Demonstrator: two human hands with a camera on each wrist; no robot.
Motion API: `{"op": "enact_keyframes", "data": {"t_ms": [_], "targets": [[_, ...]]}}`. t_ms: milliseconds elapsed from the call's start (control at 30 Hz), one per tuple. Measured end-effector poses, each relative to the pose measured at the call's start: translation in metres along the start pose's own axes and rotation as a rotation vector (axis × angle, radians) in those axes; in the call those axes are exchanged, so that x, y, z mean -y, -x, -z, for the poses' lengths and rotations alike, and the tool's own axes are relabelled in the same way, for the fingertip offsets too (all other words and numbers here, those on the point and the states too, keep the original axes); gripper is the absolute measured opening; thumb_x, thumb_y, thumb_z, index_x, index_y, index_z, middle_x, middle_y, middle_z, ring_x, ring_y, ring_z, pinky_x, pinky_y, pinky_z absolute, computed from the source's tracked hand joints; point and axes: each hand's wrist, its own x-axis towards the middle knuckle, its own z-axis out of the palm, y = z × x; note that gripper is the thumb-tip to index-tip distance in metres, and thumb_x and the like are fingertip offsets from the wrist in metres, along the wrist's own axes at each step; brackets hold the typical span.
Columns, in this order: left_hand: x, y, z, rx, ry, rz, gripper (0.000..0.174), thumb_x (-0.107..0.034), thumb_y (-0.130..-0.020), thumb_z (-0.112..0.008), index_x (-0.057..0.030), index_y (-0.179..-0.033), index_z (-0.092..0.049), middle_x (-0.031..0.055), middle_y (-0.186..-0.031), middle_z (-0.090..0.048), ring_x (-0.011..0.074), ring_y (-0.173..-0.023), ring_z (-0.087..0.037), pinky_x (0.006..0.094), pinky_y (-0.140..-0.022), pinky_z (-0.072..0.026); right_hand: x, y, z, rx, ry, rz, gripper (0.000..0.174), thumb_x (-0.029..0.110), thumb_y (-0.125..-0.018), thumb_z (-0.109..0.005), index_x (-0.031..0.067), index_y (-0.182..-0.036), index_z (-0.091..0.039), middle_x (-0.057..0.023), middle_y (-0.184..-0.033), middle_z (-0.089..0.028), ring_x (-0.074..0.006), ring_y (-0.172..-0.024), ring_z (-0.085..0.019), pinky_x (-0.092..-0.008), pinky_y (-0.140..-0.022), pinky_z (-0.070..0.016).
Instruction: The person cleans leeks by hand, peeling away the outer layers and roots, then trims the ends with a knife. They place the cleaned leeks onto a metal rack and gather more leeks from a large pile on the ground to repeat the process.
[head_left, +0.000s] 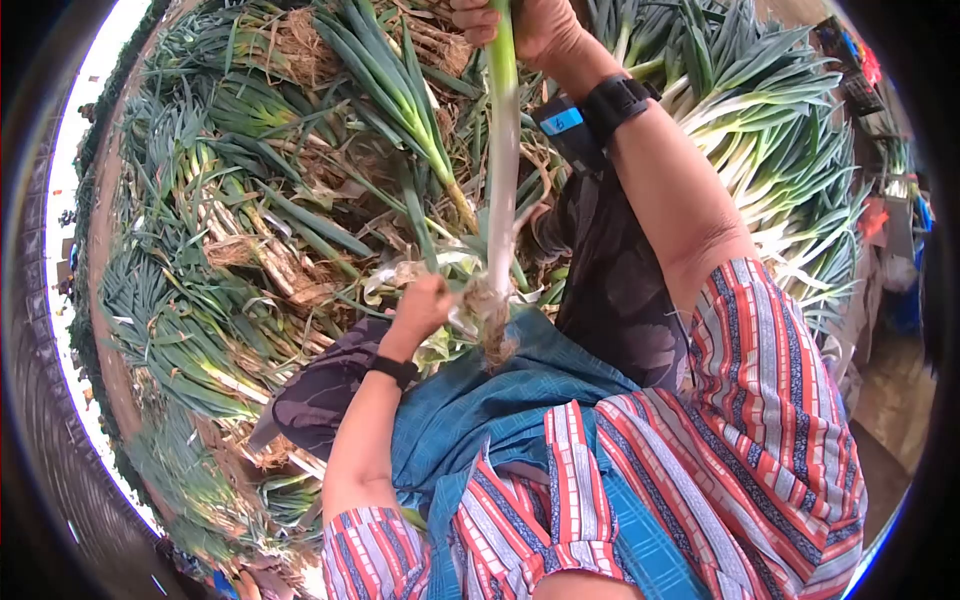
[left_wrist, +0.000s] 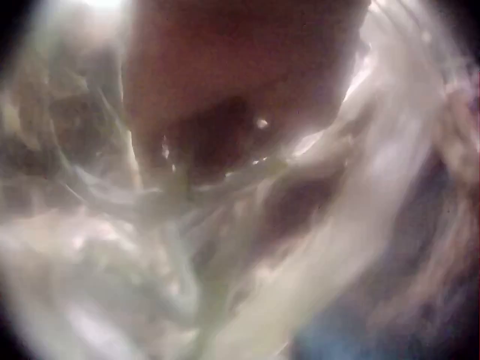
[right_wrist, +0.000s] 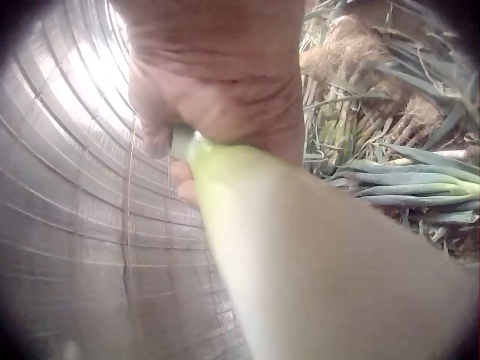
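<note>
A long leek stands nearly upright before the person, its roots down at the blue apron. High on its green part, the right hand grips it; in the right wrist view that hand wraps round the pale green stem. Beside the root end, the left hand is curled, with whitish leaf strips at its fingertips. The left wrist view is blurred: the hand pinches a thin strip next to the pale stalk. Its fingertips are partly hidden.
Untrimmed leeks with brown roots lie heaped at the left and ahead. At the right, leeks with white stems are piled together. One green leek lies just left of the held one. The person's knees are beneath the hands.
</note>
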Motion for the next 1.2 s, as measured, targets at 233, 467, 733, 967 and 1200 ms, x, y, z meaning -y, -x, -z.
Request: {"op": "enact_keyframes", "data": {"t_ms": [233, 467, 733, 967, 1200], "targets": [[-0.014, -0.004, -0.013, -0.055, 1.152, -0.086, 0.037, -0.026, -0.099, -0.048, -0.0002, -0.125, -0.048, 0.0076, -0.099, -0.063, 0.0142, -0.088, -0.06, 0.0255, -0.077, -0.0475, -0.01, -0.001, 0.0, -0.139, 0.02, 0.031, 0.032, 0.042, -0.089, -0.052, 0.0122, -0.076, -0.051, -0.0015, -0.062, -0.043, -0.0138, -0.048, -0.039, -0.0291, -0.042, -0.034], [-0.019, 0.031, -0.025, 0.237, 1.373, 0.005, 0.049, -0.037, -0.1, -0.04, 0.0048, -0.124, -0.046, 0.0056, -0.077, -0.058, 0.0099, -0.064, -0.05, 0.0226, -0.06, -0.0414, -0.008, 0.002, -0.001, -0.798, 0.416, 0.198, 0.025, 0.037, -0.088, -0.06, 0.0128, -0.087, -0.055, -0.0019, -0.063, -0.049, -0.0174, -0.05, -0.048, -0.0351, -0.043, -0.0425], [-0.01, 0.094, -0.013, 0.381, 1.721, 0.3, 0.056, -0.043, -0.099, -0.029, 0.0081, -0.11, -0.049, 0.0033, -0.058, -0.046, 0.0118, -0.048, -0.041, 0.0239, -0.044, -0.0307, 0.014, 0.013, 0.092, -0.579, 0.771, 0.457, 0.022, 0.031, -0.083, -0.067, 0.0126, -0.094, -0.062, -0.0023, -0.086, -0.059, -0.0197, -0.074, -0.055, -0.0317, -0.063, -0.046], [-0.003, 0.159, 0.002, 0.114, 1.614, 0.456, 0.019, -0.019, -0.095, -0.048, -0.0019, -0.089, -0.052, -0.0061, -0.053, -0.03, 0.0064, -0.043, -0.03, 0.0217, -0.04, -0.0232, 0.019, 0.034, 0.102, -0.581, 2.19, 0.466, 0.039, 0.027, -0.086, -0.059, 0.0062, -0.118, -0.051, -0.0063, -0.095, -0.062, -0.0228, -0.078, -0.058, -0.0342, -0.068, -0.0484], [0.019, 0.19, 0.036, -0.215, 0.614, 0.575, 0.03, -0.027, -0.092, -0.058, 0.0027, -0.093, -0.062, 0.0029, -0.068, -0.056, 0.012, -0.062, -0.051, 0.027, -0.054, -0.0385, 0.03, 0.031, 0.062, -1.476, 0.627, 0.046, 0.054, 0.059, -0.077, -0.066, 0.0091, -0.098, -0.066, -0.0067, -0.099, -0.067, -0.0194, -0.088, -0.061, -0.0318, -0.076, -0.0473]]}}
